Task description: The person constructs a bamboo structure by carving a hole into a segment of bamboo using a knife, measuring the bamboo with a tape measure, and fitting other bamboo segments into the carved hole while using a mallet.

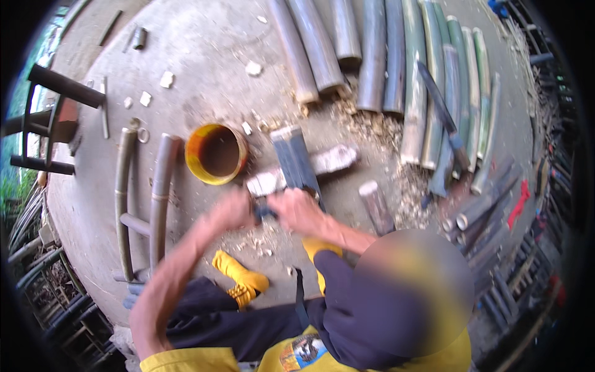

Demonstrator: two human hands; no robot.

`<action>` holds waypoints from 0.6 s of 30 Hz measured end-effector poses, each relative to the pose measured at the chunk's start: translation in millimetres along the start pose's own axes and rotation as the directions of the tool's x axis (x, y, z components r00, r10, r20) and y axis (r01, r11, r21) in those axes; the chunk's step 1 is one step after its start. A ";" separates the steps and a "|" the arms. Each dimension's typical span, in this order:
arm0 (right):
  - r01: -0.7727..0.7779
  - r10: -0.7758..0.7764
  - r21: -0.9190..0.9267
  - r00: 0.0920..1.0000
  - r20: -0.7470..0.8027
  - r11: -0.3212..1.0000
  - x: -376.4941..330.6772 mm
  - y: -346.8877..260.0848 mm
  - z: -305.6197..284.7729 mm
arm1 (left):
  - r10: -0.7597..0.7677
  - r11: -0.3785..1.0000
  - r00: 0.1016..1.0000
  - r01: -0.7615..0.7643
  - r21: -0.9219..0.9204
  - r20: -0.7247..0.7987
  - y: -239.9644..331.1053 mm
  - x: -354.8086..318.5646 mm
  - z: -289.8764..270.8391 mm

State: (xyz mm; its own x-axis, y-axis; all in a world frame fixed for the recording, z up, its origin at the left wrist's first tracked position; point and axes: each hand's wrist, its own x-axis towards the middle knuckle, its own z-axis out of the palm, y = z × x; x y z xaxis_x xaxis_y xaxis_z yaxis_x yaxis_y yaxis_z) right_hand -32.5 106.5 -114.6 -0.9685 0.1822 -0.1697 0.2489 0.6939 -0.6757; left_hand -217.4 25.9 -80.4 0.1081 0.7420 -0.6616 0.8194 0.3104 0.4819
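Note:
My left hand [233, 211] looks closed but is smeared by motion. Beside it, my right hand [299, 212] is in a fist at the near end of a grey-blue bamboo piece [294, 155]. Between both fists shows a short dark thing [265, 212]; its kind is hidden by the fingers. The bamboo piece lies across a pale, rough-barked log [338, 159], its far end tilted away from me. Pale shavings [263, 243] are scattered below my hands, close to my yellow-covered foot [238, 274].
A yellow and orange bucket [193, 162] stands left of the log. Long bamboo poles [373, 59] lie at the far right, with a long-bladed tool [443, 108] across them. A short log [376, 204] is right of my hands. Two joined bamboo poles [162, 192] lie left; a dark wooden frame [65, 85] is beyond.

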 end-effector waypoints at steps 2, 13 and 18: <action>0.181 -0.154 0.088 0.956 -0.248 0.980 -40.6 -28.8 -42.6 | -0.244 0.532 0.924 0.380 -0.757 0.293 9.9 -62.4 51.8; -0.197 0.190 0.030 0.970 0.153 0.980 -133.7 43.5 -104.7 | 0.037 -0.709 0.989 -0.073 -0.701 -0.141 163.3 15.0 120.6; 0.476 -0.162 -0.498 0.820 0.548 0.725 -59.8 88.7 -150.4 | -0.046 -0.996 0.977 -0.060 -0.063 -0.207 186.3 86.4 123.5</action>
State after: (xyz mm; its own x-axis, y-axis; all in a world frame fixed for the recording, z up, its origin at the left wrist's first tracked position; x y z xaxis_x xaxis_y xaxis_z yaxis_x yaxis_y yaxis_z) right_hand 48.2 261.9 -56.5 -0.8379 -0.3452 -0.4228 -0.2779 0.9365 -0.2139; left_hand 14.1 74.4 -118.7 -0.0487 0.8339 -0.5498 -0.8581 -0.3166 -0.4043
